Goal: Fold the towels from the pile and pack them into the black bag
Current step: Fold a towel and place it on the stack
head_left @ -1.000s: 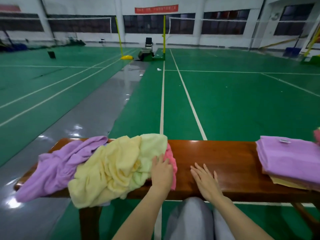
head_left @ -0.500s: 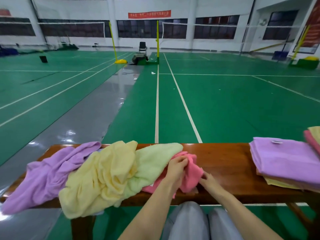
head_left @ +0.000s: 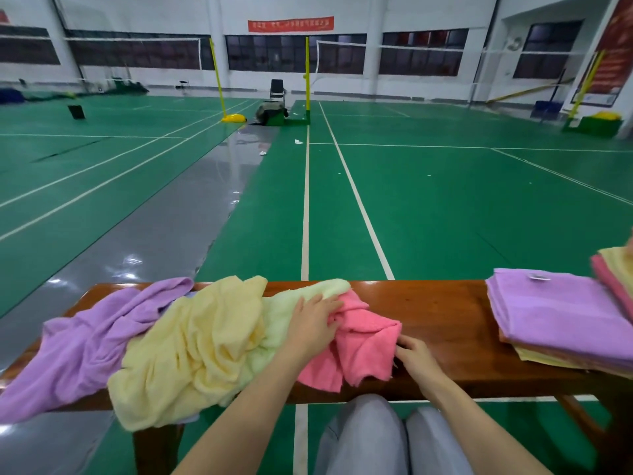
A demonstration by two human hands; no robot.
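Both hands (head_left: 313, 323) (head_left: 412, 354) on the crumpled, unlabelled pink towel (head_left: 359, 341).

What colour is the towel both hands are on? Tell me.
Pink, crumpled on the wooden bench; seen in the head view.

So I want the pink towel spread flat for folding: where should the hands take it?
Probably by its loose edge hanging over the near side of the bench: the pink towel is bunched, and the right hand is already at that side.
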